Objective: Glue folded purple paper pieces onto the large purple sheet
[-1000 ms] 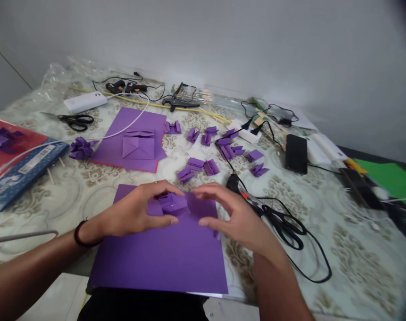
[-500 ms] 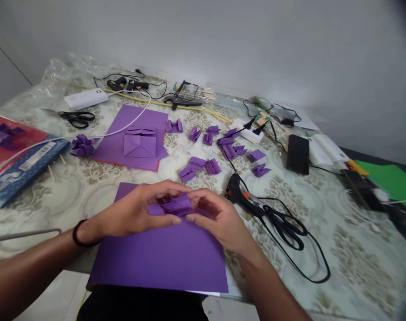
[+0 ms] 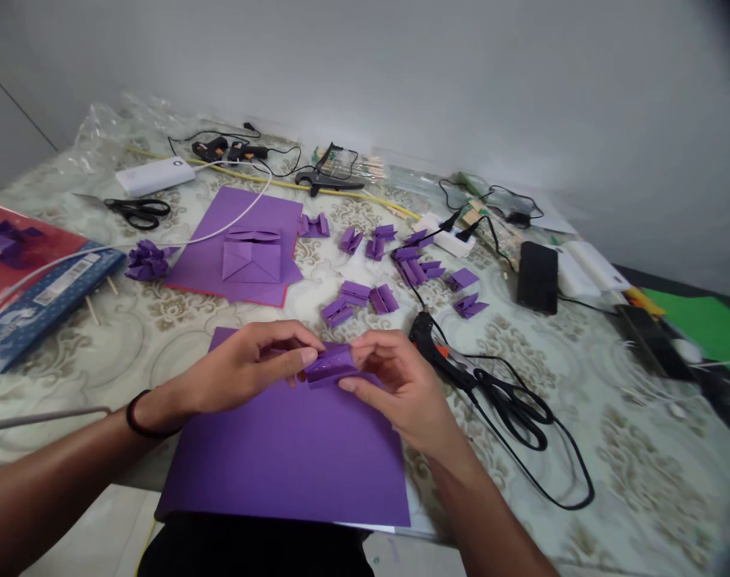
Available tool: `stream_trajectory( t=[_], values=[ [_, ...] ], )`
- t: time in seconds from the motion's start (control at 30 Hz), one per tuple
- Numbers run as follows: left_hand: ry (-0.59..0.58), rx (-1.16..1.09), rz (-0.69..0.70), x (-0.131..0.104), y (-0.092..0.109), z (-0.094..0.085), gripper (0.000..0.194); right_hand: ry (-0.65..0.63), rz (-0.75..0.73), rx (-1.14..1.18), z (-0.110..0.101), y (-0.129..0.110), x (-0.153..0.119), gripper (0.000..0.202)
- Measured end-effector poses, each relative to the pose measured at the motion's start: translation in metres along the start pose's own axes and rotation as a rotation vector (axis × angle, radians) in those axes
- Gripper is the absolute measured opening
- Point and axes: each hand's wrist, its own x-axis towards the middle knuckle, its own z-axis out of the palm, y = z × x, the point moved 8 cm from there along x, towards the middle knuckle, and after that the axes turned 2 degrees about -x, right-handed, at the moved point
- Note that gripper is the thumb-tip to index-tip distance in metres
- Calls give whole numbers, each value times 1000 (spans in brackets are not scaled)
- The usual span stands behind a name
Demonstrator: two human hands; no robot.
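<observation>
A small folded purple paper piece [image 3: 330,365] is held between both hands above a large purple sheet [image 3: 292,465] near the table's front edge. My left hand [image 3: 253,365] pinches its left end between thumb and fingers. At its right end, my right hand [image 3: 397,385] grips it with the fingers behind and the thumb at the lower front. Behind the hands lie several similar folded purple pieces, one of them [image 3: 383,300] just beyond my fingers. A glue gun [image 3: 430,344] rests to the right of my right hand.
Black-handled scissors [image 3: 514,405] and a looping cable lie at the right, with a phone [image 3: 537,277] beyond. A purple paper box [image 3: 252,260], a crumpled purple flower [image 3: 147,261] and other scissors [image 3: 137,212] are at the left. A power strip [image 3: 445,235] sits at the back.
The folded piece has shifted slightly right and tilted. My left thumb has moved up from below the piece onto its left end.
</observation>
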Motion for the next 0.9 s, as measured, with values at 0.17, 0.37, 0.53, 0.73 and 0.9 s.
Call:
stream_trajectory(
  t=[0.17,0.37,0.53,0.73,0.9],
  values=[
    [6,-43,-35,0,-4,1,17,6,-95,-94,-2,-6,1,19],
    [-11,-154,-74,-1,-12,3,18,-54,-135,-174,1,-15,3,21],
    [-32,-255,-126,-1,-16,6,18,-46,-126,-149,2,-15,4,19],
    [-13,-277,-139,1,-15,8,21,-77,-23,46,8,-12,1,16],
    [16,-152,-126,1,-16,8,19,-50,3,42,9,-12,1,12]
  ],
)
